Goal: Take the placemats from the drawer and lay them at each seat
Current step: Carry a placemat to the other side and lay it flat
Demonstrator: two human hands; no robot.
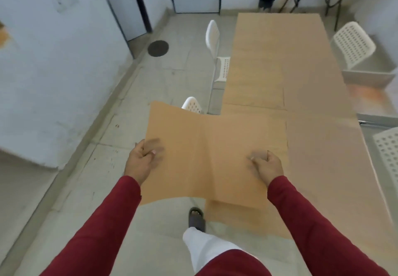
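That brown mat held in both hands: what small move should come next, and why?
Probably lower the mat onto the near end of the table. Both hands, left and right, hold it in the air, half past the table's edge, by a white chair.

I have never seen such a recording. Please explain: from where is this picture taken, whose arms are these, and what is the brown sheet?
The camera sits on a person's head and looks forward and down, so you see that person's own arms in red sleeves. The left hand and right hand each grip one side of a tan placemat, held in the air, partly over the near end of a long tan table. White perforated chairs stand along both sides. I cannot tell whether mats already lie on the table, because the colours match.
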